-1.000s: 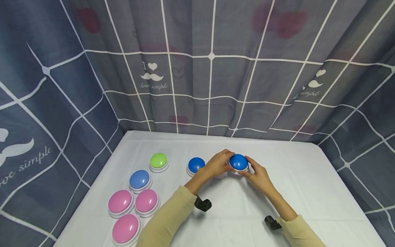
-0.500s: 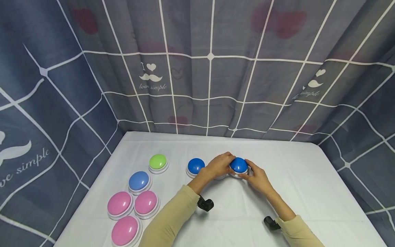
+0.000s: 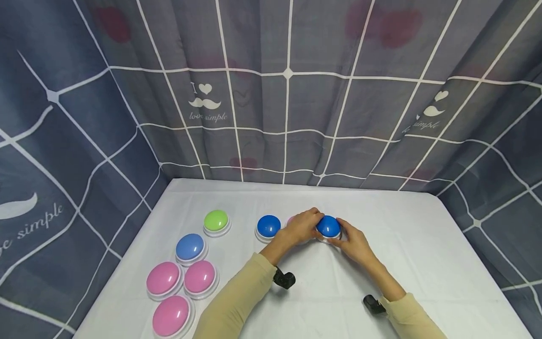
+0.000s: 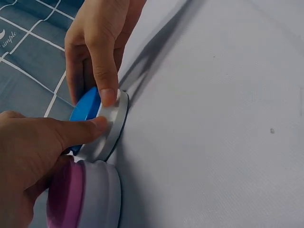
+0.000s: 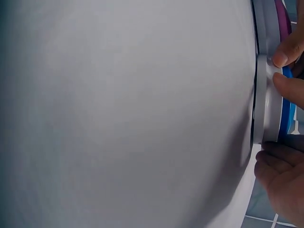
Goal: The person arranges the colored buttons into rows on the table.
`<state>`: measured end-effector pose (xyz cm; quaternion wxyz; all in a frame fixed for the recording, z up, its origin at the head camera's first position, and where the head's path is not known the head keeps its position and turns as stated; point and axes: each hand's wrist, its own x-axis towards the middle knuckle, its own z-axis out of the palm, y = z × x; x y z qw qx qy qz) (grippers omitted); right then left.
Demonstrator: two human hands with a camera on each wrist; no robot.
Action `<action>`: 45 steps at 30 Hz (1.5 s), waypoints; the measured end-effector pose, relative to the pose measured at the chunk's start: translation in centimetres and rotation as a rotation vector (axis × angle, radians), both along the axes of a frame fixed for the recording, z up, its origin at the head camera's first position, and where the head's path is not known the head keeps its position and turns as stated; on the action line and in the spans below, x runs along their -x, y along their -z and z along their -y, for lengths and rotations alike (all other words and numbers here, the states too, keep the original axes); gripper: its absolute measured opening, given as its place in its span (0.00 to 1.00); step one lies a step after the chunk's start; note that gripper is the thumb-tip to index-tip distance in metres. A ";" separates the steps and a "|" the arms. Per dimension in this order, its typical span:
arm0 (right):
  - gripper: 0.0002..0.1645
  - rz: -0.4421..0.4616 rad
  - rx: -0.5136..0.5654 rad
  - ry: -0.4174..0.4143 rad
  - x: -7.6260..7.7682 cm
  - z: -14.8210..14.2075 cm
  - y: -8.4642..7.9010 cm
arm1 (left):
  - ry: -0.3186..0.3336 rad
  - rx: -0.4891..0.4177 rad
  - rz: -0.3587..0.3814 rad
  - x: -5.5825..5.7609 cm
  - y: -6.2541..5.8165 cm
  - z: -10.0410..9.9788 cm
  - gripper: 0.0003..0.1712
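Note:
Both hands hold one blue-domed push button (image 3: 328,226) with a round white base, right of the table's middle. My left hand (image 3: 301,227) grips its left side, thumb on the white base (image 4: 111,130) in the left wrist view. On the opposite side, my right hand (image 3: 354,242) grips it, its thumb also pressing the base. The base is low at the tabletop. Close beside it, a pink push button (image 4: 66,194) is mostly hidden under my left hand in the head view. Another blue push button (image 3: 268,226) stands just left of that hand.
At the left stand a green button (image 3: 216,220), a lighter blue button (image 3: 190,246) and three pink buttons, one nearest the front (image 3: 171,316). Grey gridded curtains (image 3: 262,103) enclose the white-covered table (image 3: 406,254) at the back and sides.
Both hands have brought the blue push button slightly down and toward me, close against the pink one. Their hold on it stays the same. The other buttons have not moved.

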<state>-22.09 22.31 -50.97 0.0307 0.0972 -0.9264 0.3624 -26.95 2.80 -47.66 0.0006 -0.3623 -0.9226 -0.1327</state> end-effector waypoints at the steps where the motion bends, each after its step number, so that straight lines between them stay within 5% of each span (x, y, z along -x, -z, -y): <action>1: 0.44 -0.004 -0.010 0.000 0.1 0.0 -0.1 | 0.002 0.004 -0.011 0.0 -0.1 -0.1 0.35; 10: 0.49 -0.088 -0.017 -0.012 0.2 1.4 -1.4 | -0.052 -0.092 0.029 0.3 -1.7 2.0 0.38; 15: 0.48 -0.158 0.052 -0.051 0.5 4.0 -2.8 | -0.116 -0.164 0.044 0.3 -3.3 5.3 0.38; 23: 0.48 -0.111 0.110 -0.138 2.3 9.1 -4.0 | -0.326 -0.213 0.060 0.5 -5.4 13.5 0.39; 32: 0.48 -0.065 0.098 -0.288 3.9 16.4 -4.7 | -0.500 -0.195 0.133 -1.7 -5.1 22.7 0.44; 45: 0.49 -0.005 0.035 -0.356 3.8 24.2 -4.0 | -0.592 -0.087 0.235 -3.2 -4.1 26.8 0.49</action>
